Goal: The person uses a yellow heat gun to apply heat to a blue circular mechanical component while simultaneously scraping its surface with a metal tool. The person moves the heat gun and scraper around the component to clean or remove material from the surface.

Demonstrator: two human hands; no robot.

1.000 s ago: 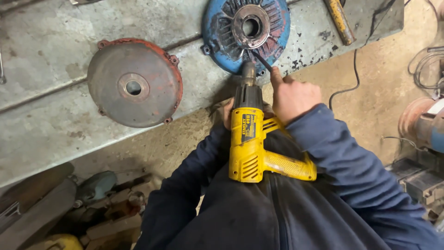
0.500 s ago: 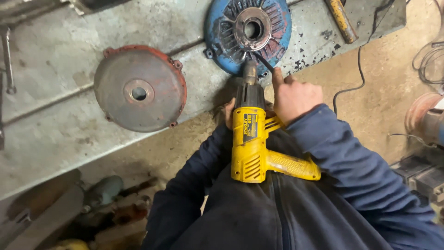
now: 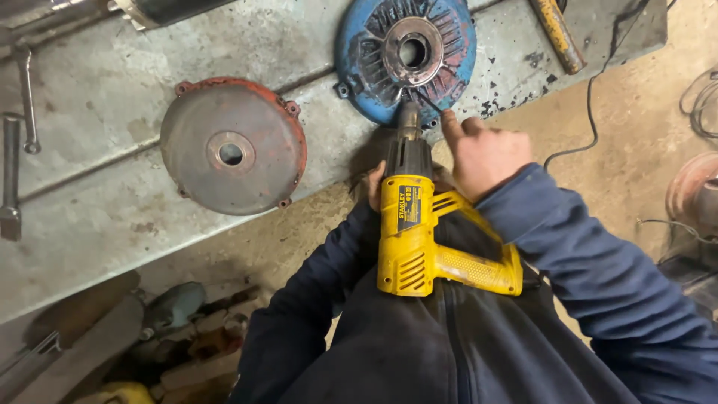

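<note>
Currently heat gun (image 3: 419, 232) lies propped on the person's chest, long axis running straight away from the body, nozzle pointing at the blue cover's (image 3: 404, 56) near rim. Left hand (image 3: 374, 185) mostly hidden beside the barrel; grip can't be told. Right hand (image 3: 482, 153) just right of the nozzle, fingers curled, forefinger touching the cover's edge. Red cover (image 3: 232, 146) lies well left on the surface (image 3: 90, 194).

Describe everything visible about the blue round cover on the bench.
The blue round metal cover lies flat on the grey metal bench, hollow side up. Radial ribs run from its rim to a rusty central ring with an open bore. The paint is chipped and grimy, and small bolt lugs stick out at its edge. The nozzle of the yellow heat gun points at its near rim, where the right hand extends a fingertip.
</note>
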